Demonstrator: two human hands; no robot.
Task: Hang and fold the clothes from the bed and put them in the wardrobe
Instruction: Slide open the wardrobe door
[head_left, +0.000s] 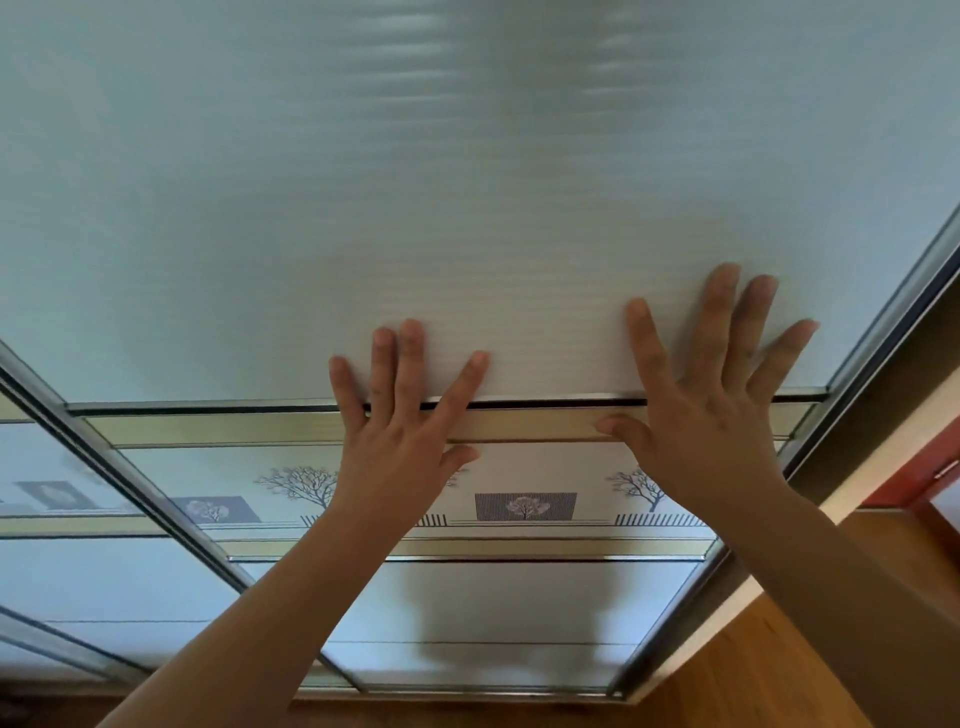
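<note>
1. Here the wardrobe door (467, 182) fills almost the whole view straight ahead of the person, its pale frosted upper panel running up to the top edge.
2. The left hand (400, 431) lies flat against the door over a gold band (208, 428). Its fingers (413, 353) are straight and spread, with the tips on the frosted panel and the thumb out to the side.
3. The right hand (711, 410) presses flat just beside it, a little higher. Its fingers (719, 301) are fanned wide on the same panel, and the thumb rests on the gold band. Neither hand grips anything.
4. Below the band runs a decorated strip (524, 506) printed with bare trees and small squares. Under that is a lower pale panel carrying a soft shadow (509, 613).
5. A metal frame (893, 312) edges the door on the right. A neighbouring door (62, 571) shows at the left, and the wooden floor (753, 665) lies at the bottom right.
</note>
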